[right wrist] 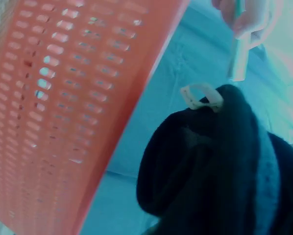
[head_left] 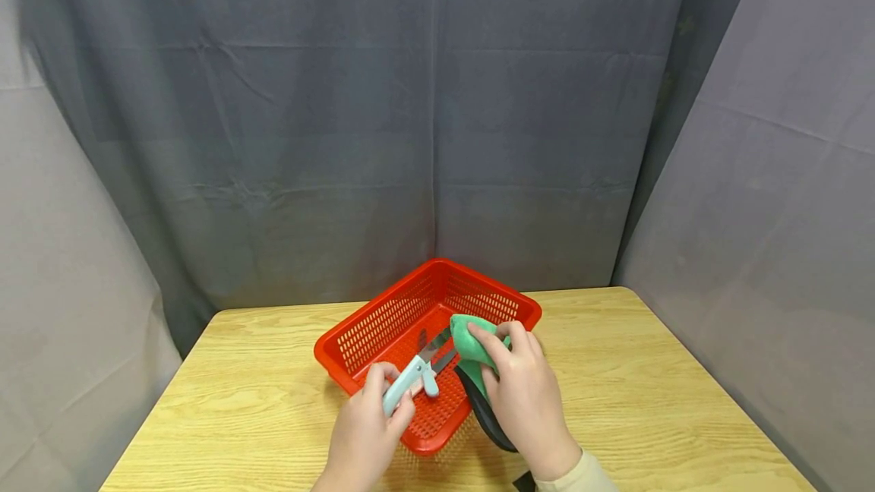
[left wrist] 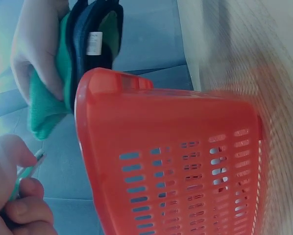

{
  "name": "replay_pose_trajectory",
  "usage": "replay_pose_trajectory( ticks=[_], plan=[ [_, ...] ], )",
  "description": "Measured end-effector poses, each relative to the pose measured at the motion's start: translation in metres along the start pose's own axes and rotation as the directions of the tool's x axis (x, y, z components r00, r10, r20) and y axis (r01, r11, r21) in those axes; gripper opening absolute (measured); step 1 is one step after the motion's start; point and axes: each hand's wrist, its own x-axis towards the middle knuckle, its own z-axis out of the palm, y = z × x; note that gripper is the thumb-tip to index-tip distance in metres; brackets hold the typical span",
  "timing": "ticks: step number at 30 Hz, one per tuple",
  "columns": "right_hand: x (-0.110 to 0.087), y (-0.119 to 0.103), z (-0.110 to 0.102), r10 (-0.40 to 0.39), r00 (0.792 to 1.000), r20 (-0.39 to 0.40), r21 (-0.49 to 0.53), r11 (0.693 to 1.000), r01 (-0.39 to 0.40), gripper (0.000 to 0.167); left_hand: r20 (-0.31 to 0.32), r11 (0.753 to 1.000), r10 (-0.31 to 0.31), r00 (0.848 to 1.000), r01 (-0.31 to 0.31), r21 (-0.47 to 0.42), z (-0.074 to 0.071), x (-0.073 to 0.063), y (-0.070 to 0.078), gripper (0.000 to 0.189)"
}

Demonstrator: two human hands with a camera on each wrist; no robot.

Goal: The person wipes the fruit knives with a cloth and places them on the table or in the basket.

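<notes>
My left hand [head_left: 369, 424] grips a pair of scissors [head_left: 409, 386] by its pale blue handles, over the near left side of a red plastic basket [head_left: 431, 443]. The metal blades [head_left: 435, 343] stand spread and point up to the right. My right hand [head_left: 525, 386] pinches a green cloth piece [head_left: 472, 336] with a black band [head_left: 487, 417] hanging below it, over the basket's right side. In the head view the blade tips meet the green cloth's edge. A white label [left wrist: 94, 43] shows on the dark inner side in the left wrist view.
The perforated basket sits angled on a light wooden table [head_left: 239, 401]. Grey curtains [head_left: 307, 135] stand close behind the table, with pale cloth walls [head_left: 772, 234] at both sides. A small black piece [head_left: 524, 482] shows by the right sleeve.
</notes>
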Motion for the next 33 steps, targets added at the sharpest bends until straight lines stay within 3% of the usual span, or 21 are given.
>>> replay_pose_trajectory(
  ticks=[8,18,33],
  plan=[
    [0.001,-0.005,-0.004,-0.066,0.998,-0.016,0.014,0.998,0.066,0.065,-0.025,0.999,-0.025,0.999,0.026,0.034,0.001,0.0,0.0,0.029],
    [-0.002,-0.011,-0.005,-0.2,0.978,0.06,0.09,0.977,0.195,0.063,-0.034,0.999,-0.017,0.999,0.019,0.04,0.001,0.0,0.0,0.029],
    [-0.004,-0.011,-0.002,-0.211,0.975,0.077,0.1,0.974,0.203,0.058,-0.003,1.0,-0.003,1.0,0.003,0.018,-0.002,0.0,0.004,0.028]
  ],
)
